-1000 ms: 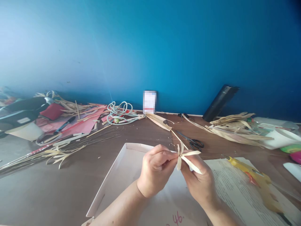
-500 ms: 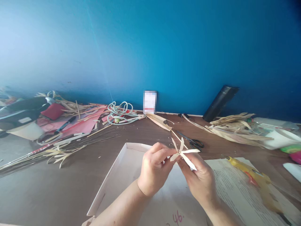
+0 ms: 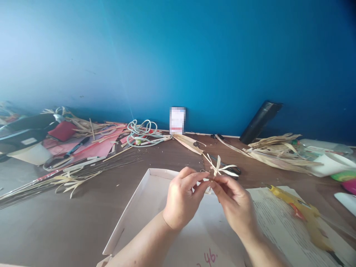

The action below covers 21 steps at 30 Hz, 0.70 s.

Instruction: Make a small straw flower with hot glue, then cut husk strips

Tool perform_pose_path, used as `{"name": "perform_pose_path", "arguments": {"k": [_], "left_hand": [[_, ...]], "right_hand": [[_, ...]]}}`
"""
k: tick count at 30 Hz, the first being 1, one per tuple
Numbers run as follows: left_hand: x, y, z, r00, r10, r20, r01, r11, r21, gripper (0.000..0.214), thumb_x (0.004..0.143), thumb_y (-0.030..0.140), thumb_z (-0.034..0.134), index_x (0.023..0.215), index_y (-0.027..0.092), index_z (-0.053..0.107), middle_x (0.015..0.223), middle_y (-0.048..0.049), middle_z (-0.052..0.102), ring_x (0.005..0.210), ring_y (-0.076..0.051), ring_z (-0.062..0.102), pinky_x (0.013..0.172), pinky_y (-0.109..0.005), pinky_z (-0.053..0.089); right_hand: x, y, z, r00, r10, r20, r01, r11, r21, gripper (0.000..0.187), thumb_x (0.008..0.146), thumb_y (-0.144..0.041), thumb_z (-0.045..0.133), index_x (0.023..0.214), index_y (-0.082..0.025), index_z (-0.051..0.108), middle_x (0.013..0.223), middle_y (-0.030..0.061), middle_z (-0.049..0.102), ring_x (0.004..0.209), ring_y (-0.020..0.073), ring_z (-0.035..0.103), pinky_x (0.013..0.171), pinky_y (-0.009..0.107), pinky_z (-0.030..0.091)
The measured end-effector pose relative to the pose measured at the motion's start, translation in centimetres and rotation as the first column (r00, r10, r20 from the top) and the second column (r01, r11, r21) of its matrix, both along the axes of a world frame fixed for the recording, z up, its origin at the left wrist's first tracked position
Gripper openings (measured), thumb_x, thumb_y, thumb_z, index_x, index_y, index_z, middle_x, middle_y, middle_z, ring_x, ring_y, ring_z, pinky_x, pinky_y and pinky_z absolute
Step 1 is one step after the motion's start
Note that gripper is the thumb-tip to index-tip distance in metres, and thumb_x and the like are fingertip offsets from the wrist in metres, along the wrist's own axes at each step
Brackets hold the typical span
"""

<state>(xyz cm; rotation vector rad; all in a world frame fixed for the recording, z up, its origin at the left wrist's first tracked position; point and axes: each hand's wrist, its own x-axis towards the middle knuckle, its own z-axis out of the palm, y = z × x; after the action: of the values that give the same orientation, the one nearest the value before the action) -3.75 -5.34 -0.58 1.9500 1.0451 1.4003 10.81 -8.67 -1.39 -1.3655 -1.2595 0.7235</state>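
Both my hands meet above a shallow white cardboard tray [image 3: 130,207] on the brown table. My left hand [image 3: 182,202] pinches the base of a small flower made of pale dried leaf strips [image 3: 218,168]. My right hand [image 3: 236,207] pinches the same flower from the right, fingertips touching the left hand's. The flower's petals point up and outward, away from me. Black scissors [image 3: 229,170] lie on the table just behind the flower.
A yellow glue gun [image 3: 300,211] rests on printed paper [image 3: 275,222] at right. Dried husks [image 3: 278,152] and a white bowl [image 3: 330,163] lie at back right, with a black cylinder [image 3: 260,120] against the blue wall. Thin sticks [image 3: 69,178], pink paper [image 3: 91,148] and a coiled cord [image 3: 141,133] crowd the left.
The flower has turned in my fingers: its long petal that hung down to the right now points up and away. Both hands rose slightly and stay pinched together.
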Motion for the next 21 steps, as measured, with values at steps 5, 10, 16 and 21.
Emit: {"name": "perform_pose_path", "arguments": {"k": [5,10,16,21], "left_hand": [[0.0,0.1,0.1,1.0,0.015,0.026,-0.014,0.999,-0.033,0.018,0.083,0.021,0.06,0.097,0.021,0.071,0.082,-0.0021,0.062,0.059,-0.006,0.052,0.058,-0.019,0.045],[0.0,0.4,0.5,0.997,0.039,0.063,-0.034,0.996,-0.086,0.016,0.081,0.02,0.061,0.093,0.02,0.072,0.078,-0.0011,0.061,0.059,-0.006,0.051,0.058,-0.018,0.045],[0.0,0.3,1.0,0.995,0.051,0.087,-0.034,0.98,-0.195,0.013,0.08,0.018,0.062,0.087,0.021,0.073,0.076,-0.0005,0.062,0.059,-0.007,0.052,0.058,-0.018,0.045],[0.0,0.1,1.1,0.996,0.036,0.082,-0.02,0.983,-0.185,0.01,0.08,0.017,0.062,0.079,0.02,0.071,0.074,-0.0003,0.062,0.061,-0.007,0.052,0.059,-0.019,0.044]], "right_hand": [[0.0,0.4,0.8,0.99,-0.003,-0.144,-0.008,0.997,-0.081,0.019,0.08,-0.04,0.067,0.083,-0.022,0.065,0.061,-0.0038,0.054,0.053,0.0088,0.042,0.046,0.02,0.032],[0.4,0.7,0.5,0.975,-0.012,-0.222,-0.014,0.993,-0.117,0.023,0.078,-0.042,0.069,0.082,-0.02,0.065,0.055,-0.0051,0.045,0.051,0.0082,0.036,0.046,0.022,0.027],[0.7,0.9,-0.1,0.949,-0.007,-0.316,-0.04,0.989,-0.14,0.021,0.078,-0.04,0.07,0.085,-0.02,0.065,0.054,-0.0057,0.043,0.051,0.008,0.034,0.047,0.023,0.023],[0.6,1.0,-0.3,0.943,0.012,-0.333,-0.065,0.987,-0.148,0.023,0.078,-0.041,0.07,0.088,-0.02,0.066,0.053,-0.0056,0.042,0.051,0.0082,0.033,0.047,0.024,0.021]]}}
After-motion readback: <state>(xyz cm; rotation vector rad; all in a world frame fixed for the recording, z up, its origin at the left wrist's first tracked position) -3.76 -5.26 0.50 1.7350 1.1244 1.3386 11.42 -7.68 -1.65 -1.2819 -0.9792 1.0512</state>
